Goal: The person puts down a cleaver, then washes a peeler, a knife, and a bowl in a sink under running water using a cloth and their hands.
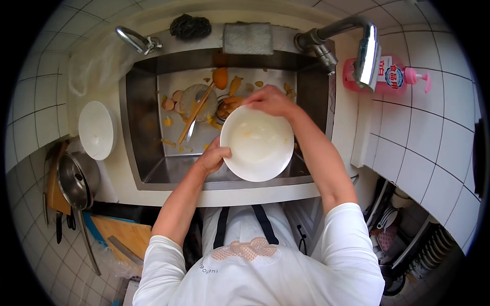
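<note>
A white bowl [258, 145] is tipped towards me over the front of the sink [133, 127], with a few yellowish specks inside it. My left hand [213, 157] grips its left rim, thumb on the inner side. At the far rim, my right hand [273, 100] is closed with bent fingers on the edge; some fingertips are hidden. Beyond the bowl, the drain strainer [224, 108] is partly covered by orange-yellow scraps. Wooden chopsticks [196, 113] lie across a clear round dish [203, 100]. Eggshells [169, 104] and peel bits [236, 84] are scattered on the sink floor.
A second white bowl [97, 130] stands on the left counter. Behind the sink are a small tap [135, 40], a black scourer [190, 26], a grey cloth [248, 39] and a large faucet [367, 56]. A pink soap bottle [393, 76] sits at right. Pans [74, 176] hang at left.
</note>
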`<action>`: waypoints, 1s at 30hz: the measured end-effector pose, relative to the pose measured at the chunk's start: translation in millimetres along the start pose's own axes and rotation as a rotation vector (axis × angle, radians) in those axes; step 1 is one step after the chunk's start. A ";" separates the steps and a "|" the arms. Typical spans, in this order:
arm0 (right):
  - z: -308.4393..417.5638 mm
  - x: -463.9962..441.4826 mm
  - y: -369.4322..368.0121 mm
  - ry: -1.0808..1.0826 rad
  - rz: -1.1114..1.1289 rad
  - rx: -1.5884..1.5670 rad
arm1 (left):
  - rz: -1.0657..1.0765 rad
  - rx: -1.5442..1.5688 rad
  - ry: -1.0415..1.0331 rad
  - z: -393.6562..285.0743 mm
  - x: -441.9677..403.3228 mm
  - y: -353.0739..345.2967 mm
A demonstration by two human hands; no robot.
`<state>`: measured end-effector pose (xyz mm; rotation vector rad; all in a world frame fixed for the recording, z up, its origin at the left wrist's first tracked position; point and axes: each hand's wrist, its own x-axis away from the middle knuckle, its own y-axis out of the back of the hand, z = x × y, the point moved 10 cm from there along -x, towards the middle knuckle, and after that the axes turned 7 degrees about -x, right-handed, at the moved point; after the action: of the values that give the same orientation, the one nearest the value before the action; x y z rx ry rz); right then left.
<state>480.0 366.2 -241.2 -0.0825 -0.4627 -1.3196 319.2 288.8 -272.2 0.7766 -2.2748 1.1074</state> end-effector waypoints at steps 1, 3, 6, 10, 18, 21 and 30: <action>-23.2 13.0 14.6 -0.123 -0.078 -0.038 | -0.020 0.018 0.004 1.9 0.7 4.2; -55.5 41.7 34.6 -0.303 -0.202 -0.103 | -0.038 0.039 0.002 2.5 -0.2 11.0; -74.2 75.2 23.3 -0.307 -0.287 -0.160 | -0.067 -0.012 -0.037 -1.7 -1.3 14.3; -64.2 103.8 11.4 -0.349 -0.422 -0.289 | -0.051 0.047 -0.071 -9.4 0.1 11.0; -29.4 29.7 7.7 0.014 -0.333 0.040 | -0.052 -0.001 -0.049 -1.9 0.9 8.4; -45.7 67.2 11.8 -0.039 -0.396 -0.017 | -0.072 0.013 -0.090 -4.9 1.3 10.9; -28.0 19.4 2.0 -0.035 -0.325 -0.094 | -0.036 0.010 -0.051 0.4 -3.3 7.7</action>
<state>493.0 340.1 -259.0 -0.1121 -0.4563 -1.6621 316.3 293.3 -278.6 0.8556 -2.2898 1.0959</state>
